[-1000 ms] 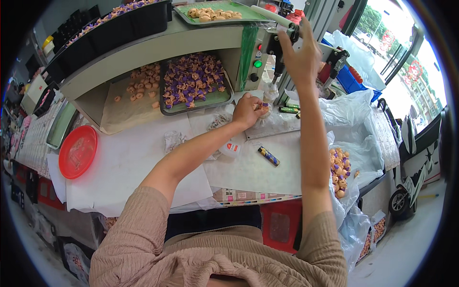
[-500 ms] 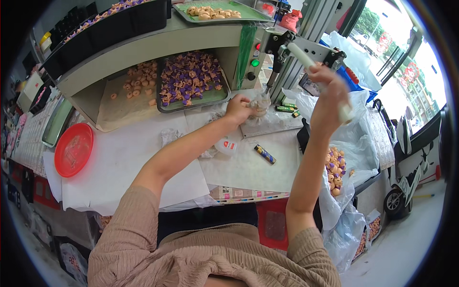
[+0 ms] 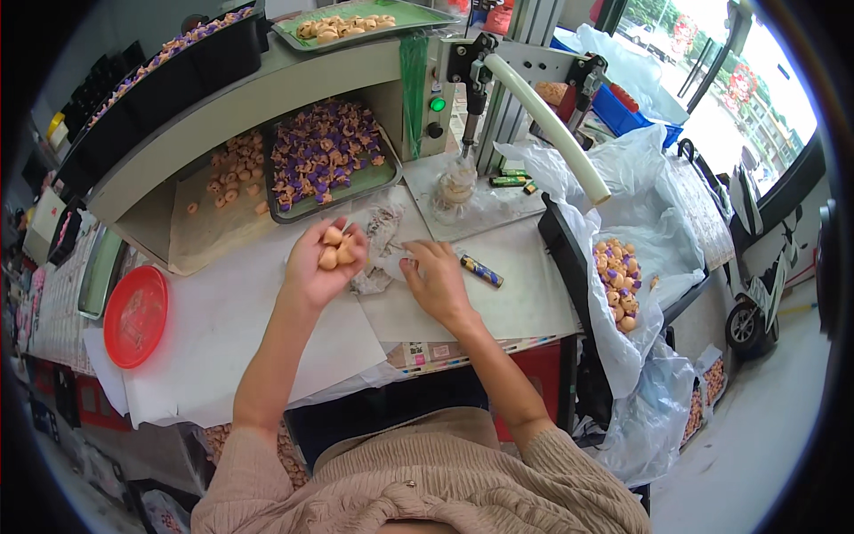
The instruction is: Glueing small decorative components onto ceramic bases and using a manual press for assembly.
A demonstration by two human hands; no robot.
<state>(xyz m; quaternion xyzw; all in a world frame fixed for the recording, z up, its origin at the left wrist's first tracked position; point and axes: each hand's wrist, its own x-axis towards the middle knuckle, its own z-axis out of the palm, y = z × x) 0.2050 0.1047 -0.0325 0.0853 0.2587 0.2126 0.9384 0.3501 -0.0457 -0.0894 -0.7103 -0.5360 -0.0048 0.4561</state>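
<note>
Left hand (image 3: 322, 265) is what I see first on the head view: raised palm-up just above the tabletop (image 3: 222, 329), fingers curled loosely around a few tan cookie pieces (image 3: 334, 249). Right hand (image 3: 436, 280) is down flat on the white paper, fingers pressing on a clear plastic bag (image 3: 381, 254) crumpled between the two hands; hand mostly closed over the bag's edge, and I can't tell whether it's a real pinch.

Containers, same view:
- Metal tray (image 3: 374, 175) in the machine's opening, behind the hands: full of purple and tan pieces.
- Brown paper sheet (image 3: 213, 214) left of that tray: scattered tan pieces.
- Green tray (image 3: 418, 18) on top of the machine: tan pieces.
- Long black bin (image 3: 160, 98) up top left: purple pieces along its length.
- Big clear bag (image 3: 623, 285) in a black crate at the right edge of the tabletop: a pile of tan pieces with some purple.
- Small filled clear bag (image 3: 455, 187) standing under the sealer arm.
- Red plate (image 3: 135, 316) far left, nothing on it.

Small dark tube (image 3: 481, 271) lies just right of the right hand.
</note>
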